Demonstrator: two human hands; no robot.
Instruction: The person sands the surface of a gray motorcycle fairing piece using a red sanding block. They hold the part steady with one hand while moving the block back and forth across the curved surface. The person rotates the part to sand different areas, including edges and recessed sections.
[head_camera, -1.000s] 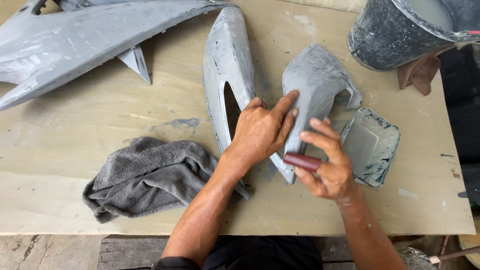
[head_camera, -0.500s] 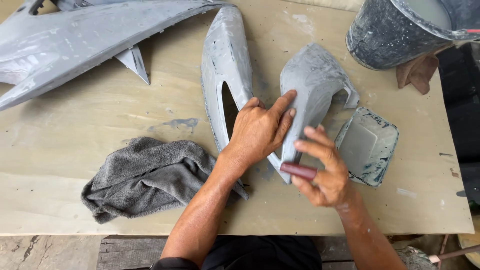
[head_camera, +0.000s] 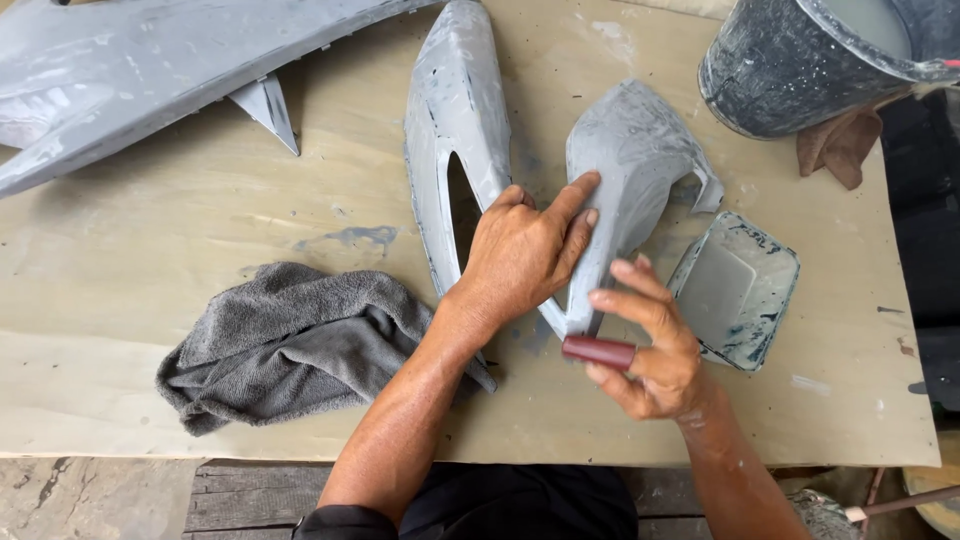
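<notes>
- Far left of the hands, a grey towel (head_camera: 290, 345) lies crumpled on the table (head_camera: 150, 250) — untouched.
- Left hand (head_camera: 525, 255) spreads flat, pressing the grey panel (head_camera: 630, 160) down.
- That panel looks light, stiff, dusty-slick — best gripped by its edges; it lies under the left palm, touching the right fingers.
- Right hand (head_camera: 645, 350) pinches a dark red sanding block (head_camera: 598, 351) at the panel's lower tip.

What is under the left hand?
The left hand lies flat on the grey forked panel, near where its two arms join. The panel surface beneath the palm is covered, so its state there cannot be seen.
</notes>
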